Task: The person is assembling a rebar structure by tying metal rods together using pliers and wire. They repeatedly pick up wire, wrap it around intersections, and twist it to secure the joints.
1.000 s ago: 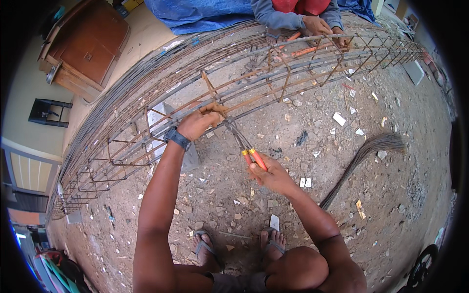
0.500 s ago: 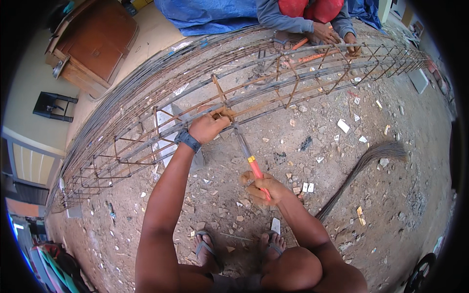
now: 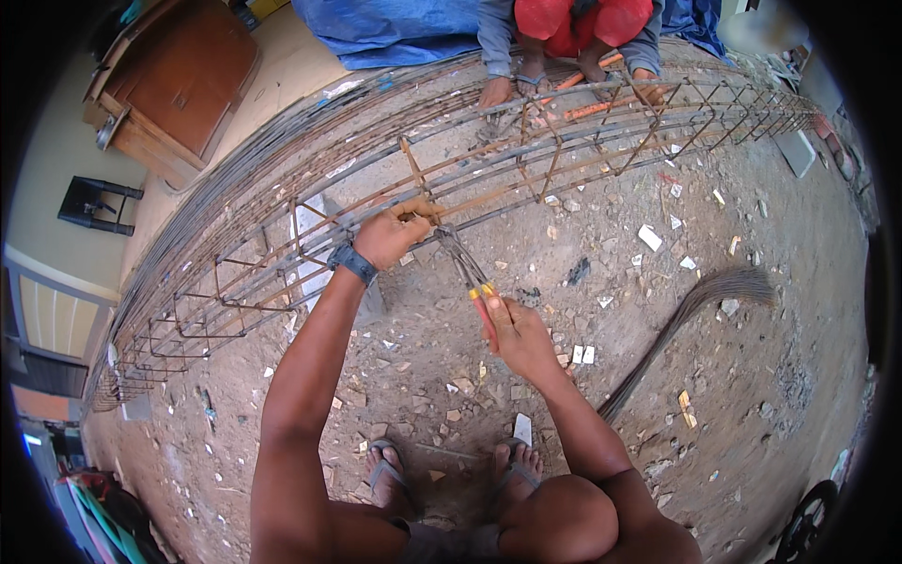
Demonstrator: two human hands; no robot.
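Rebar cage (image 3: 526,179) lies on the dirt ground (image 3: 733,395), long axis running left-right across the view and bowed by the lens, just ahead of the person's sandalled feet (image 3: 451,470). Left hand (image 3: 390,233) is closed round a near bar of the cage, right at a joint w/ a stirrup. Pliers (image 3: 467,273) point from the right hand (image 3: 521,338) up and left to that same joint, nose touching or almost touching the bar just beside the left hand; can't tell if the jaws are biting wire. Right hand is wrapped tight on the red-and-yellow handles, nearer the body, so left hand is the one on the steel. Hands apart, joined only by the tool's length. Broom (image 3: 695,310) lies to the right. Another person's hands (image 3: 496,92) rest on the cage's far side. Wooden cabinet (image 3: 174,85) upper left.
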